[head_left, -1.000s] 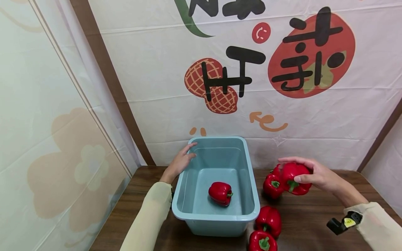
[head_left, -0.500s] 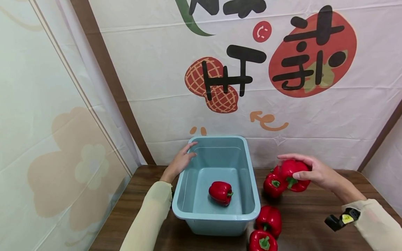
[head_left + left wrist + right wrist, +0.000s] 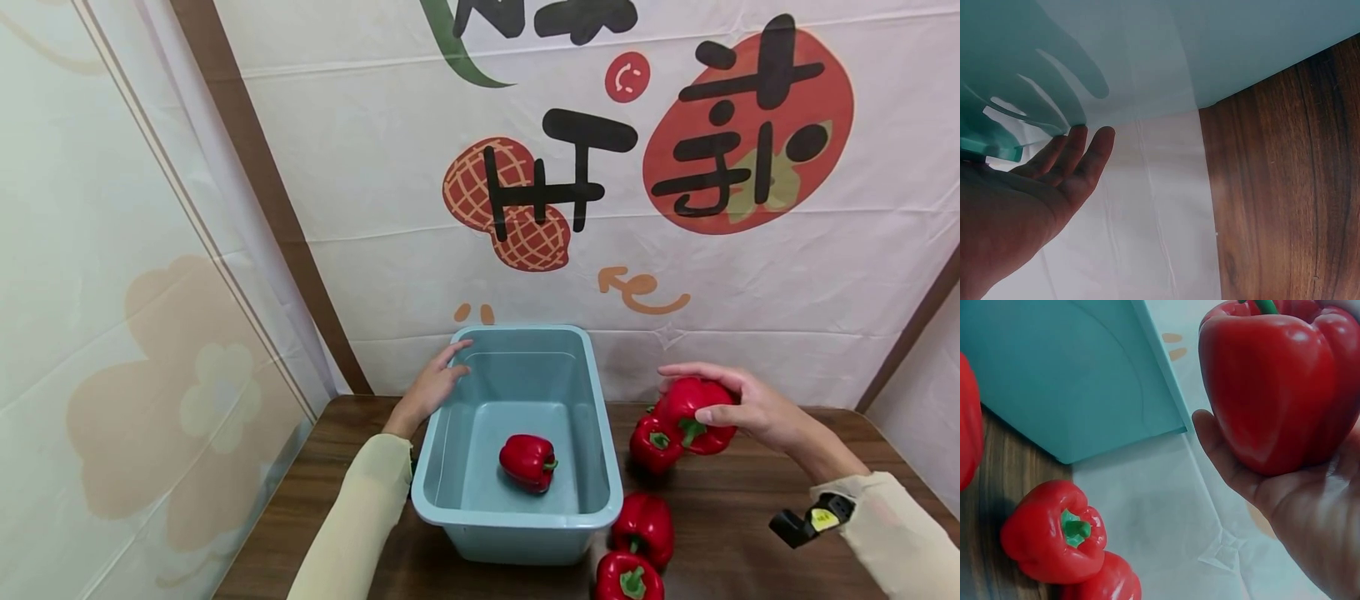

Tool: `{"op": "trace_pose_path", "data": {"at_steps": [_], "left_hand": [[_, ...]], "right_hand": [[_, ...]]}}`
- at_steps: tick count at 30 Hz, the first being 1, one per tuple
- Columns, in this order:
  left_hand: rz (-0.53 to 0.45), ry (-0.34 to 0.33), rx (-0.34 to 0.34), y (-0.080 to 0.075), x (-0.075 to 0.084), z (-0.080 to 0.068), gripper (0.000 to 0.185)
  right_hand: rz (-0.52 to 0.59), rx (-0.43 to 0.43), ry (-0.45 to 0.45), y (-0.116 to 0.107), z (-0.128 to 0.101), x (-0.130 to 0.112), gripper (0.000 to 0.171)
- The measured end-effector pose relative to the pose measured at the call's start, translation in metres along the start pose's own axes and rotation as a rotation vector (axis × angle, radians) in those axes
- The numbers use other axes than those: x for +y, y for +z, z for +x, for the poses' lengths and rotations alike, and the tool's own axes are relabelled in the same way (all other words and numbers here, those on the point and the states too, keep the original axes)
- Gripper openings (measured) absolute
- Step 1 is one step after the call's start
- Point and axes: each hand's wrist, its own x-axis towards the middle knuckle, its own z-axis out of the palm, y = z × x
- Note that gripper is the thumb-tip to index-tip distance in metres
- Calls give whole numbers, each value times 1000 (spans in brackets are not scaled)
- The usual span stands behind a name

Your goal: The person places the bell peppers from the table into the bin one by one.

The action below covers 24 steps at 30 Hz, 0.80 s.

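Note:
In the head view my right hand (image 3: pixel 757 407) grips a red bell pepper (image 3: pixel 693 412) with a green stem, thumb on the near side and fingers over the top. The right wrist view shows the held pepper (image 3: pixel 1279 387) raised above the others. My left hand (image 3: pixel 429 392) rests at the left rim of a light blue plastic tub (image 3: pixel 517 521), its fingers fairly straight. In the left wrist view several fingertips of the left hand (image 3: pixel 1041 181) touch or nearly touch the tub's outer wall (image 3: pixel 1147 56). One red bell pepper (image 3: pixel 527 462) lies inside the tub.
Right of the tub, another red bell pepper (image 3: pixel 655 444) stands partly behind the held one, with more red behind it. Two more peppers lie nearer, one behind (image 3: pixel 643 527) the other (image 3: pixel 628 577). Everything stands on a dark wooden table (image 3: pixel 735 533). A printed cloth (image 3: pixel 375 208) hangs behind.
My right hand has moved slightly left and up with the bell pepper. The left hand, the tub and the other peppers have stayed in place.

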Motion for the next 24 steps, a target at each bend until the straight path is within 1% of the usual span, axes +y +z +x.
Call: {"op": "trace_pose_path", "data": {"at_steps": [1, 6, 15, 24], "left_hand": [[3, 7, 9, 1, -6, 4, 53], [3, 9, 18, 1, -7, 5, 53], [-20, 10, 11, 1, -6, 5, 53], [-31, 0, 4, 1, -4, 3, 54]], "right_hand": [[4, 0, 0, 0, 1, -1, 59], [21, -11, -4, 0, 4, -1, 59], [22, -27, -49, 0, 8, -2, 60], [-7, 8, -39, 1, 15, -7, 60]]}}
